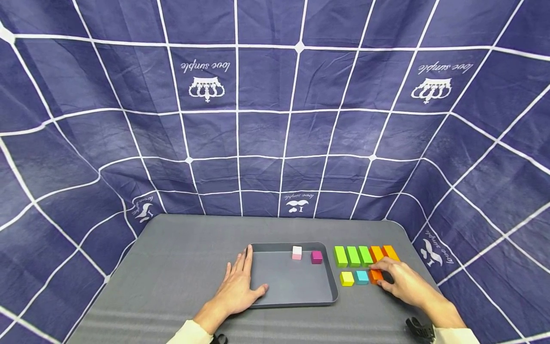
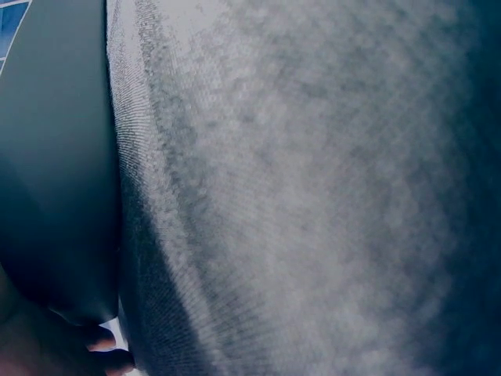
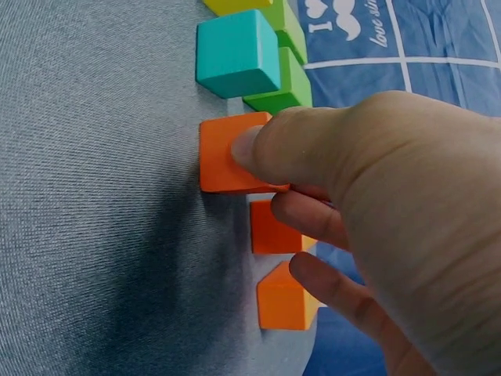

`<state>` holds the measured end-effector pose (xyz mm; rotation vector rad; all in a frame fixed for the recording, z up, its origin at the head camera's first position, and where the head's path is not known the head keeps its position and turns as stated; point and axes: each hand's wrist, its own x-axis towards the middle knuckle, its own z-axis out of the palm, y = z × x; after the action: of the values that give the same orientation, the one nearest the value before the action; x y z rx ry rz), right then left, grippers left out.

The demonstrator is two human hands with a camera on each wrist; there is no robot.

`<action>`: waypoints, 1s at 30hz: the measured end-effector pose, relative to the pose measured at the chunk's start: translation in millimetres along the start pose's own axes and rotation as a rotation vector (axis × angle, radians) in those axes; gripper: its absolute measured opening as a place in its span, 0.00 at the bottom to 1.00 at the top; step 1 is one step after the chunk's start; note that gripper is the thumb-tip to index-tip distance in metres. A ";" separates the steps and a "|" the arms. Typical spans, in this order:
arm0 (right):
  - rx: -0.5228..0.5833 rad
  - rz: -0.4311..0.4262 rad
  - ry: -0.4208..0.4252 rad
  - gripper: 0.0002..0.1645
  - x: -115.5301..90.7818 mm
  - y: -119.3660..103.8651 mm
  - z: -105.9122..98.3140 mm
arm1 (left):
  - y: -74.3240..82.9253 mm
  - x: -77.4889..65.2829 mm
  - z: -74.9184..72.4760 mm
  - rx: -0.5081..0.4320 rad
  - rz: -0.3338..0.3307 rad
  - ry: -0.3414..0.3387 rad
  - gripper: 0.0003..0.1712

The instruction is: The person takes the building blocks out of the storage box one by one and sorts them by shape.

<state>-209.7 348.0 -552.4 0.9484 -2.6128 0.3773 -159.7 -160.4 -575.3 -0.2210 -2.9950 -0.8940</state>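
Note:
My left hand lies flat at the left rim of a shallow dark grey tray, fingers straight and thumb reaching over the edge. Inside the tray sit a pink-and-white cube and a magenta cube. To the right of the tray, my right hand pinches an orange cube. Its thumb presses the near face in the right wrist view; the index fingertip is mostly hidden behind. Beside that cube stand a teal cube and a yellow cube.
Behind the small cubes, a row holds several green blocks and two orange blocks. The grey tabletop is bounded by a blue curtain with white lines. Grey fabric fills most of the left wrist view.

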 end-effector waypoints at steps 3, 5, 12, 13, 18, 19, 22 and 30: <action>-0.007 0.032 -0.022 0.29 1.4 -4.1 -5.1 | 0.8 0.1 -0.4 -0.001 0.000 -0.001 0.75; -0.009 0.060 -0.042 0.29 3.7 -6.9 -9.5 | 1.0 0.4 -0.5 -0.004 -0.002 -0.005 0.75; -0.010 0.089 -0.067 0.29 16.3 -19.3 -20.7 | 0.9 0.4 -0.2 -0.015 -0.015 -0.022 0.75; -0.019 0.076 -0.053 0.30 18.0 -21.1 -21.6 | 1.0 0.6 -0.3 -0.014 -0.014 -0.024 0.75; -0.026 0.039 -0.011 0.30 28.6 -33.1 -23.4 | 1.9 0.3 -1.2 -0.007 -0.011 -0.027 0.75; -0.024 0.038 -0.014 0.30 31.0 -35.7 -23.5 | 2.1 0.3 -1.5 -0.007 -0.008 -0.027 0.75; -0.005 0.021 -0.020 0.30 39.1 -42.2 -22.0 | 2.0 0.8 -0.9 -0.005 -0.006 -0.025 0.75; 0.039 -0.034 -0.017 0.28 63.3 -65.9 -14.5 | 0.0 0.9 1.2 -0.008 -0.018 -0.030 0.75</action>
<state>-208.9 268.3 -505.5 1.0123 -2.6092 0.4154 -160.6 -159.6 -576.2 -0.2102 -3.0260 -0.9119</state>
